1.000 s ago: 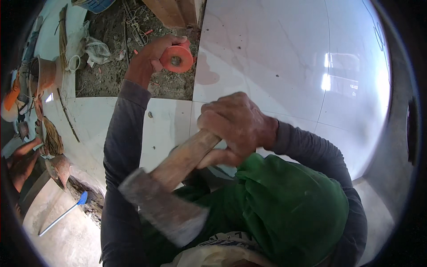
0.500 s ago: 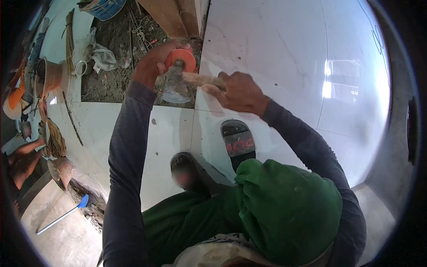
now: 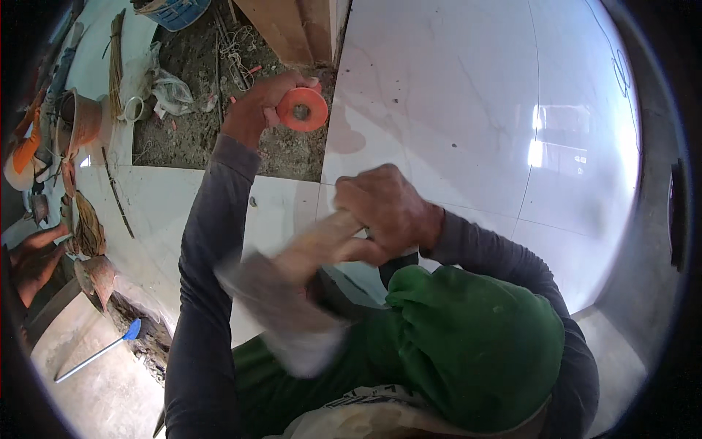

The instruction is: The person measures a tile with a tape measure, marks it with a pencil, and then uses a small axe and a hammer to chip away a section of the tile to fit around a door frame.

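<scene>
My left hand (image 3: 267, 99) is closed on a red-orange round-topped piece (image 3: 314, 110) with a dull centre, held over a patch of rough grey dirt (image 3: 179, 143) among white tiles (image 3: 439, 95). My right hand (image 3: 384, 212) grips the wooden handle (image 3: 311, 245) of a hammer or hatchet. Its broad metal head (image 3: 292, 325), smeared by motion, is over my green-clothed legs, below and left of that hand.
A blue bucket (image 3: 175, 11), crumpled plastic (image 3: 174, 95), cord and a wooden frame (image 3: 296, 25) border the dirt. At left are a clay-coloured container (image 3: 84, 124), another person's bare legs (image 3: 40, 263) and a blue-ended pole (image 3: 95, 358). A wall edges the right.
Half a second ago the tool head was down at the red-orange piece; now my right hand has drawn it back toward my body. My left hand stays on the piece, slightly shifted right.
</scene>
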